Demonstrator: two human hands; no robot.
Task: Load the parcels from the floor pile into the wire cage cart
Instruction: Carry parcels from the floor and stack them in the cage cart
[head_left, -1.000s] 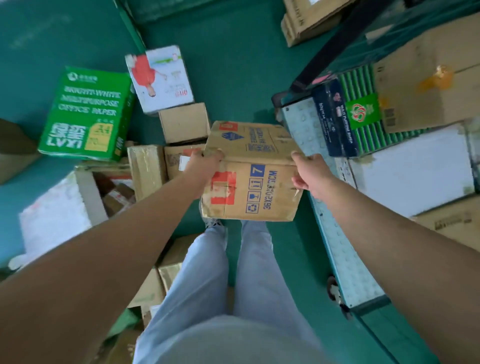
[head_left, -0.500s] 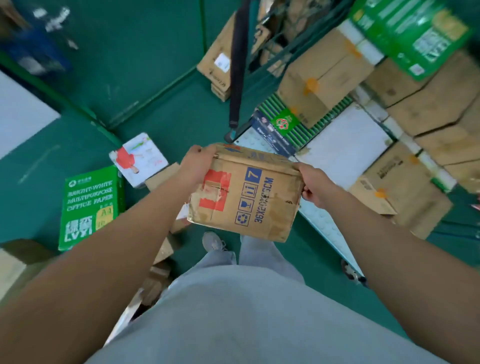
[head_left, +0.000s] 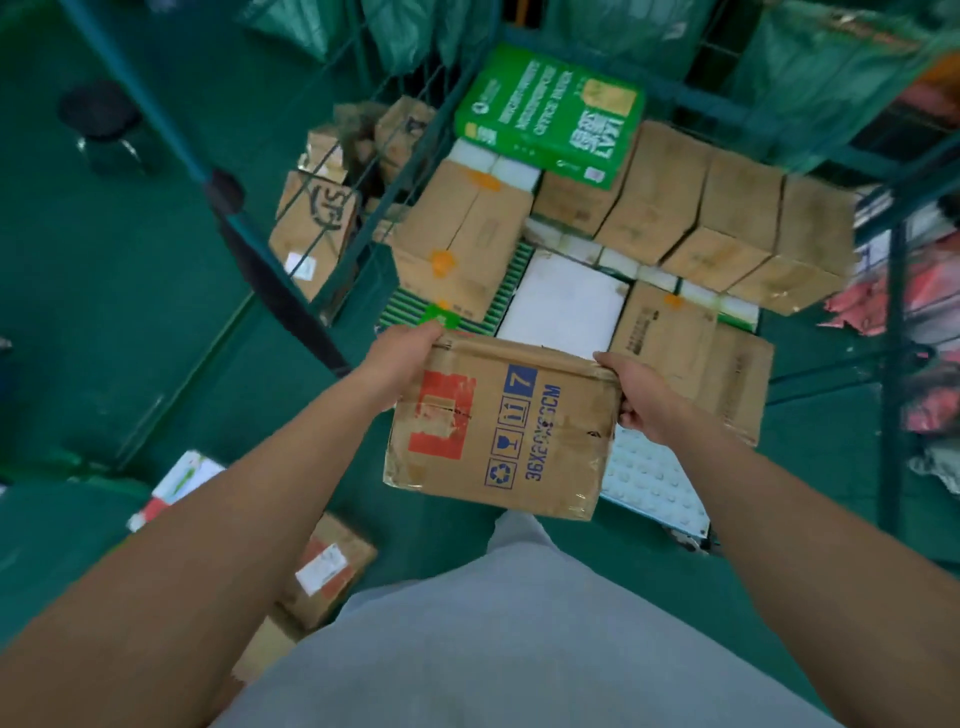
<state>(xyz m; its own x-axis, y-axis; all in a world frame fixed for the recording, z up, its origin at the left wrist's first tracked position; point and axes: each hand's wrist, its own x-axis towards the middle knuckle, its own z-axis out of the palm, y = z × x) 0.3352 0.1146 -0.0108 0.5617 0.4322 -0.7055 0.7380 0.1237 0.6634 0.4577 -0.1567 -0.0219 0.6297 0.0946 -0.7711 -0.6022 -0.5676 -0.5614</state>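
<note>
Now gripping box (head_left: 498, 431) at both top corners, left hand (head_left: 400, 358) and right hand (head_left: 641, 397) clamping it crosswise, hanging just short of cart (head_left: 649, 483), white gap (head_left: 563, 304) lying straight ahead.

Head-worn camera looks steeply down, close over the wire cage cart (head_left: 597, 291).

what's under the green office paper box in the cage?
The green office paper box rests on brown cartons and white packages in the wire cage cart. Whatever lies directly beneath its middle is covered.
</note>
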